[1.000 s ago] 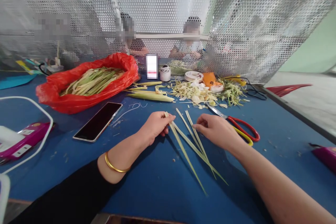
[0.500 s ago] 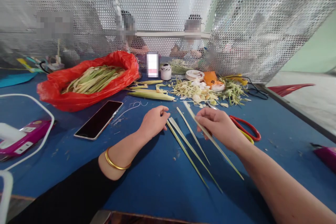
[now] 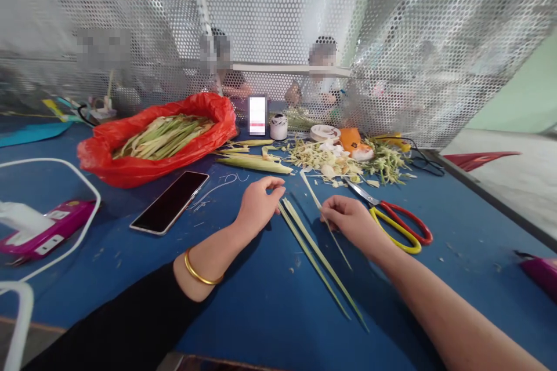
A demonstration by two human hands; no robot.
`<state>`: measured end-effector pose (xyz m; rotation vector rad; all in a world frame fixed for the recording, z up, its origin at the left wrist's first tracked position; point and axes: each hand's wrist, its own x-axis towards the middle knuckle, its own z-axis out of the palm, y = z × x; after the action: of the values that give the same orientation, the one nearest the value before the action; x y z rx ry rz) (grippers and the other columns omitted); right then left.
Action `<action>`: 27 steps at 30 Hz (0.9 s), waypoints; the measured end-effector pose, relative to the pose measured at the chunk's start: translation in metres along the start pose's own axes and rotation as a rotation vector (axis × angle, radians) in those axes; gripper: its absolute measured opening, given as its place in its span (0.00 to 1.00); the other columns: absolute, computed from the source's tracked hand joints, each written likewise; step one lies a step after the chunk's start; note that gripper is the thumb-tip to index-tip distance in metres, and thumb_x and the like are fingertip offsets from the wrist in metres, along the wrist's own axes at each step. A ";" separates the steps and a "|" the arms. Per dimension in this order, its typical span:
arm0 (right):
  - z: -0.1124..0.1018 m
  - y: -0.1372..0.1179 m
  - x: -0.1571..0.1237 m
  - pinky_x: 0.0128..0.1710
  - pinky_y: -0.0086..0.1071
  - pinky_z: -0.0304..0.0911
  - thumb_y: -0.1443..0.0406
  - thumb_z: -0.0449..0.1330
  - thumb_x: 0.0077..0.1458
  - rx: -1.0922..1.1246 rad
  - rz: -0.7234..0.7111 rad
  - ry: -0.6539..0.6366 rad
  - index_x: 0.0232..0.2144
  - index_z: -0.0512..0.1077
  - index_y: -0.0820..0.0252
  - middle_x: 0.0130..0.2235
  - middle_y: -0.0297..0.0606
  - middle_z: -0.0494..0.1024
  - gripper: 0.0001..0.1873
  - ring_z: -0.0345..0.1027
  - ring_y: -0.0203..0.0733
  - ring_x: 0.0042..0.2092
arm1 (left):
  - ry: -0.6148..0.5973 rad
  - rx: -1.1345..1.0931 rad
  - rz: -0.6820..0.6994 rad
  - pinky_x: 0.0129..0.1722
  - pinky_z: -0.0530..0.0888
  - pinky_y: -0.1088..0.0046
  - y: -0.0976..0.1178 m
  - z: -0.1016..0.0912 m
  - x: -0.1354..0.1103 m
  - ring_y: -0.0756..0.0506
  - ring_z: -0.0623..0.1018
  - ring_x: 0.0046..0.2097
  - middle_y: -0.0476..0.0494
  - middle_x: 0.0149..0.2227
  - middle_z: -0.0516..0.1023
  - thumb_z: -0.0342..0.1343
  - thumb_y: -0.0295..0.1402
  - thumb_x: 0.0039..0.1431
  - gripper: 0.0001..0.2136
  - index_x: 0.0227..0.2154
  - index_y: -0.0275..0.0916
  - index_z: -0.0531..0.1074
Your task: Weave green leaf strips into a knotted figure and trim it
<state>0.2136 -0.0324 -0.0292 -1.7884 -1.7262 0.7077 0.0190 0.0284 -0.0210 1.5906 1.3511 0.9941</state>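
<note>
Two long pale green leaf strips [image 3: 317,258] lie side by side on the blue table [image 3: 261,301], running from the middle toward the near edge. My left hand [image 3: 259,204] rests with its fingertips curled at their upper ends, touching them. My right hand [image 3: 352,220] is closed in a pinch on a third thin leaf strip [image 3: 314,194], which slants up to the left and down past the hand. A gold bangle sits on my left wrist.
Red and yellow scissors [image 3: 394,221] lie just right of my right hand. A dark phone [image 3: 170,202] lies to the left. A red bag of leaves [image 3: 159,142] and a scrap pile [image 3: 339,156] sit farther back. Perforated screens stand behind, with people beyond.
My right hand lowered its strip toward the table and drew closer to me. The strips under my left hand now lie together as a pair. The left hand barely moved.
</note>
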 end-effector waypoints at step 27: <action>0.002 -0.013 -0.012 0.20 0.26 0.47 0.44 0.60 0.46 0.518 0.122 -0.374 0.23 0.73 0.62 0.16 0.28 0.63 0.26 0.52 0.30 0.20 | -0.001 -0.613 -0.329 0.18 0.57 0.80 0.009 0.007 -0.014 0.57 0.61 0.19 0.54 0.19 0.65 0.65 0.41 0.40 0.15 0.19 0.36 0.69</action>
<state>0.2030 -0.0438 -0.0218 -1.4647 -1.4689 1.4673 0.0266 0.0129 -0.0159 0.8806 1.1125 1.0645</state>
